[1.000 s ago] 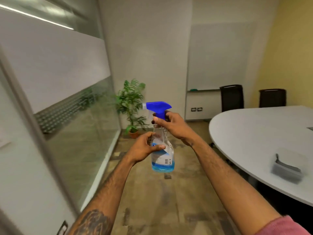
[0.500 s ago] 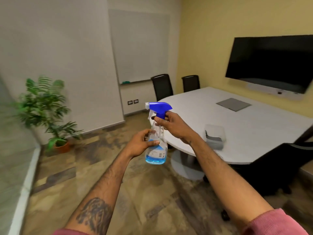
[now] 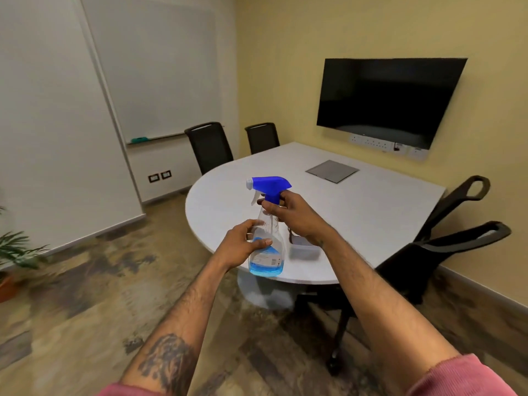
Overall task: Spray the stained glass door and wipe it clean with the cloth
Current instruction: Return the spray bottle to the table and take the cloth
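Observation:
A clear spray bottle (image 3: 267, 254) with a blue trigger head and a little blue liquid at the bottom is held upright in front of me. My left hand (image 3: 243, 243) grips its body from the left. My right hand (image 3: 293, 215) holds its neck just under the blue head. A grey folded cloth (image 3: 304, 248) lies on the white table (image 3: 371, 212) right behind my right wrist, partly hidden by it. The glass door is out of view.
The rounded white table stands ahead with black chairs (image 3: 445, 252) at its right and two more (image 3: 210, 145) at the far side. A dark wall screen (image 3: 388, 101) hangs on the yellow wall. A potted plant (image 3: 14, 258) is at the left edge.
My view has swung right, away from the glass wall toward the table and screen. Both hands keep the same hold on the bottle, which now sits in front of the table edge.

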`<control>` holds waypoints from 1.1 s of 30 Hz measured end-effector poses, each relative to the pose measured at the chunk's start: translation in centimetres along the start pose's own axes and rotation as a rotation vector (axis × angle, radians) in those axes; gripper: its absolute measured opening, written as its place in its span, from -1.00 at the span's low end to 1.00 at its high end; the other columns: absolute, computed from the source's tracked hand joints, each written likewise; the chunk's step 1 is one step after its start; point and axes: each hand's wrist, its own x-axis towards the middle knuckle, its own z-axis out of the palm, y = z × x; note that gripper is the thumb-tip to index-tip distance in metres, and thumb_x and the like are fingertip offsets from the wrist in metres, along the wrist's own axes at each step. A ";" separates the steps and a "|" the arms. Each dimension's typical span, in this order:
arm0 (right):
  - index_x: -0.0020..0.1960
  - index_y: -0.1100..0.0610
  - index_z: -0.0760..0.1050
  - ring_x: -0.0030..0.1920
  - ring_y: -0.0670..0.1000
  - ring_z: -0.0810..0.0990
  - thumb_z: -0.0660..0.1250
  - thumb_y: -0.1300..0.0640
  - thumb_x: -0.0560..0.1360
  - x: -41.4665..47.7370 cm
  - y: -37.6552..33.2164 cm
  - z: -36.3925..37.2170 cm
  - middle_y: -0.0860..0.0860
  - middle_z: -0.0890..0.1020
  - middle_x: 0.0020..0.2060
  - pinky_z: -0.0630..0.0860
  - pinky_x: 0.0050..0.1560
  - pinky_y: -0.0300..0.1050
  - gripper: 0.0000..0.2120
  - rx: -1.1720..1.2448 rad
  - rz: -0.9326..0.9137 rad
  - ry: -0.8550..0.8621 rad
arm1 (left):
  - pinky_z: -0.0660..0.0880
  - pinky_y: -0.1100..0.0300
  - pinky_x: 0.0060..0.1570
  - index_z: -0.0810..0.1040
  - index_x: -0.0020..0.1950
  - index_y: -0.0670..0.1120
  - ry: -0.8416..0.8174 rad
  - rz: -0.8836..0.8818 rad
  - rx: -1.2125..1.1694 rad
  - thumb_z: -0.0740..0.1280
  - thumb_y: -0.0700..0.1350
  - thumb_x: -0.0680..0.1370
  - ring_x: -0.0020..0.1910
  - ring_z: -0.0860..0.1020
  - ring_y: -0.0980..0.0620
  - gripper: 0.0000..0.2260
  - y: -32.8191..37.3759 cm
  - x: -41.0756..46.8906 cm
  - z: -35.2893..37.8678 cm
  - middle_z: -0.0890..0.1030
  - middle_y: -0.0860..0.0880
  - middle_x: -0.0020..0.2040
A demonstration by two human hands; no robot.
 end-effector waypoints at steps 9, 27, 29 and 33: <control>0.32 0.12 0.41 0.20 0.12 0.60 0.31 0.06 0.60 6.0 6.2 -8.6 0.15 0.62 0.20 0.54 0.28 0.10 -0.68 -0.009 0.027 0.031 | 0.48 0.25 0.14 0.44 0.43 0.00 -0.033 0.029 0.041 0.45 -0.01 0.55 0.26 0.49 0.05 -0.53 1.9 10.4 7.0 0.52 0.00 0.38; 0.25 0.11 0.43 0.17 0.08 0.61 0.31 0.04 0.60 20.6 18.4 -16.6 0.12 0.63 0.16 0.55 0.28 0.08 -0.73 -0.032 0.206 0.169 | 0.52 0.01 0.30 0.48 0.37 -0.01 -0.240 0.018 0.000 0.48 -0.04 0.52 0.35 0.51 -0.07 -0.56 -1.3 32.8 14.1 0.53 -0.05 0.39; 0.25 0.10 0.43 0.18 0.06 0.61 0.31 0.03 0.60 21.9 20.1 -17.3 0.11 0.63 0.17 0.54 0.26 0.05 -0.73 -0.030 0.230 0.181 | 0.53 0.00 0.31 0.48 0.36 -0.01 -0.273 0.023 0.007 0.49 -0.02 0.51 0.33 0.52 -0.06 -0.55 -2.2 35.0 14.9 0.54 -0.05 0.37; 0.27 0.10 0.43 0.19 0.06 0.60 0.30 0.00 0.60 24.0 23.6 -18.6 0.10 0.63 0.18 0.54 0.26 0.04 -0.70 -0.015 0.298 0.213 | 0.51 0.07 0.29 0.46 0.40 -0.04 -0.332 0.010 0.016 0.49 -0.02 0.52 0.32 0.54 -0.05 -0.51 -3.7 38.7 17.0 0.55 -0.04 0.37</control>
